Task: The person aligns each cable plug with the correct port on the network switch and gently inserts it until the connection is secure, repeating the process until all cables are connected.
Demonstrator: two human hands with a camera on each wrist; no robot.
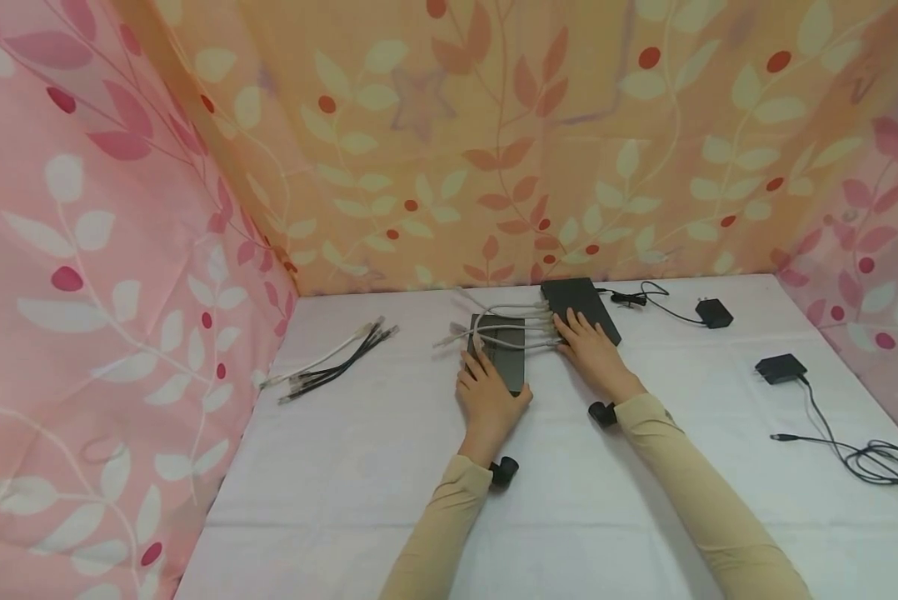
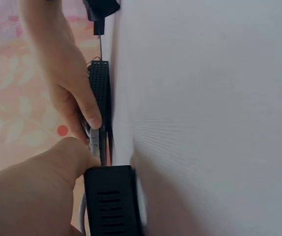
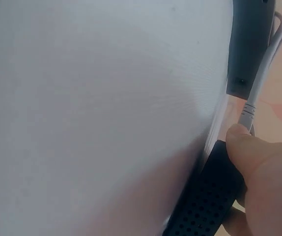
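Note:
Several pale network cables (image 1: 516, 327) run from the port edge of a black perforated box (image 1: 587, 304) across a dark slotted box (image 1: 507, 367). My left hand (image 1: 488, 404) grips the slotted box, thumb by its near right corner, fingers along its left side beside the cables. Over the port edge of the perforated box lies my right hand (image 1: 593, 354); thumb and fingers pinch the nearest cable's plug (image 3: 247, 115) where it meets the box. Part of that plug is hidden by the thumb in the right wrist view.
A bundle of black and white short cables (image 1: 336, 362) lies at the left. Behind the right hand, a thin cord joins the perforated box to a black power adapter (image 1: 714, 313). Another adapter (image 1: 780, 368) with a coiled cord (image 1: 880, 462) lies at the right. Patterned cloth (image 1: 419, 167) encloses the white table.

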